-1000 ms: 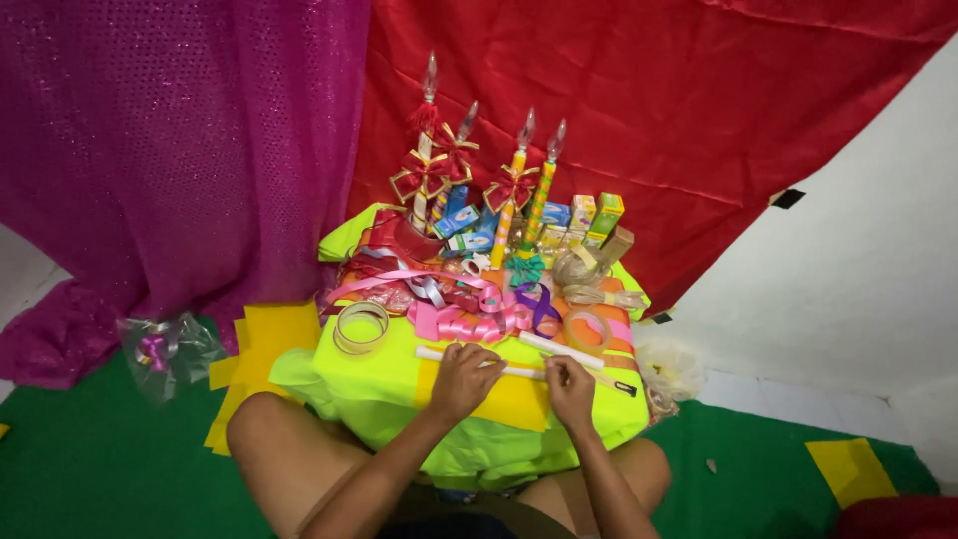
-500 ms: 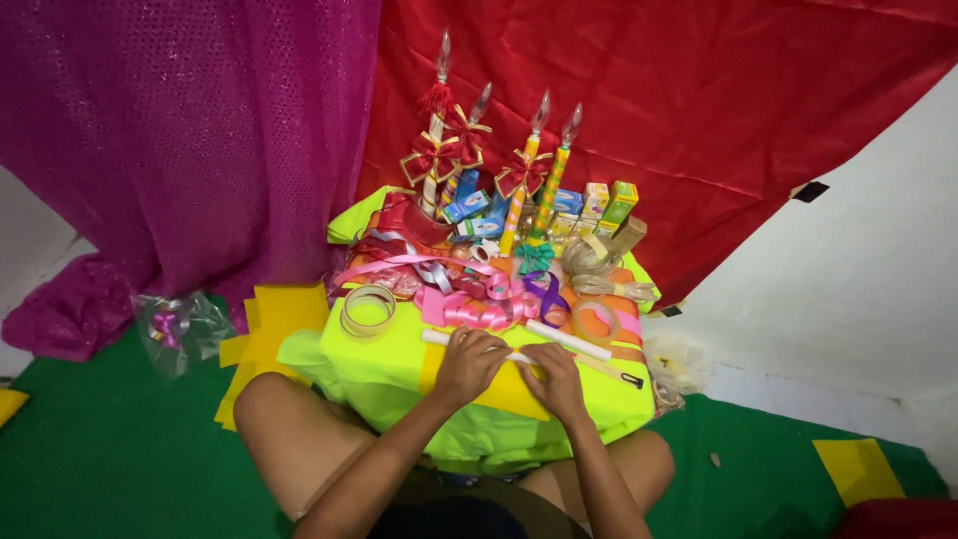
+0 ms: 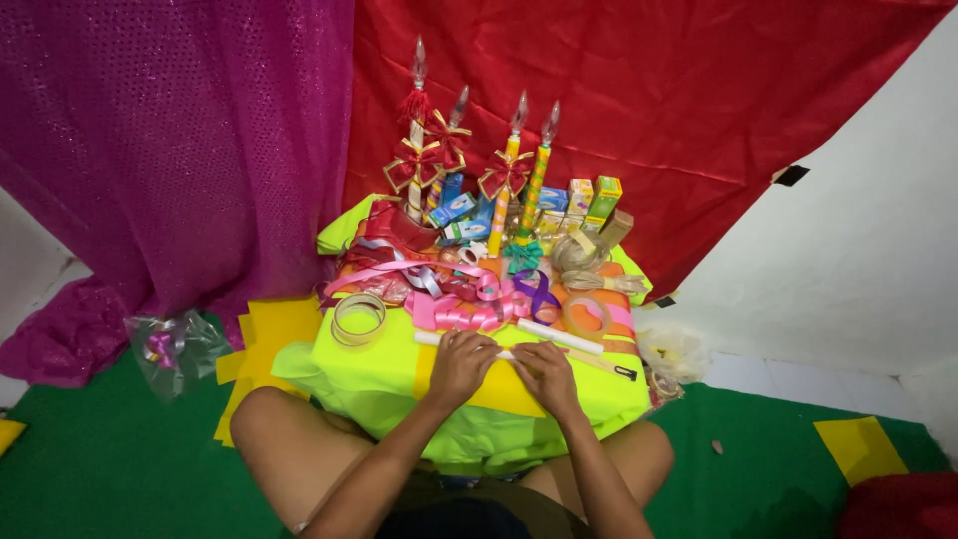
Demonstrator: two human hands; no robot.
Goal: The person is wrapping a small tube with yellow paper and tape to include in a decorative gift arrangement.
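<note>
Both hands have drawn closer together since the earlier frames, the right one sliding in along the white rod [image 3: 469, 342] toward the left. That rod is thin, pale and straight, lying crosswise on a yellow sheet [image 3: 499, 394] over the lime-green covered table [image 3: 369, 369]. The left hand [image 3: 461, 365] rests on it with fingers curled down, its end sticking out beyond the knuckles; the right hand [image 3: 548, 372] sits just beside, fingers bent onto the sheet, and whether it pinches the rod cannot be told.

Just beyond the right hand lies one thicker white tube [image 3: 561, 337], and past its outer side one dark-tipped stick [image 3: 611, 366]. Ahead of the left hand lies a roll of clear tape [image 3: 358, 319]; a second roll [image 3: 585, 317] sits ahead of the right. Between them a heap of pink ribbon [image 3: 461, 304] spreads. Farther off stand four tall decorated candles [image 3: 507, 170] with bows, then small coloured boxes [image 3: 594, 197], too crowded to count. Well off to the left of the left hand, on the green floor, lies one clear plastic bag [image 3: 178, 344].
</note>
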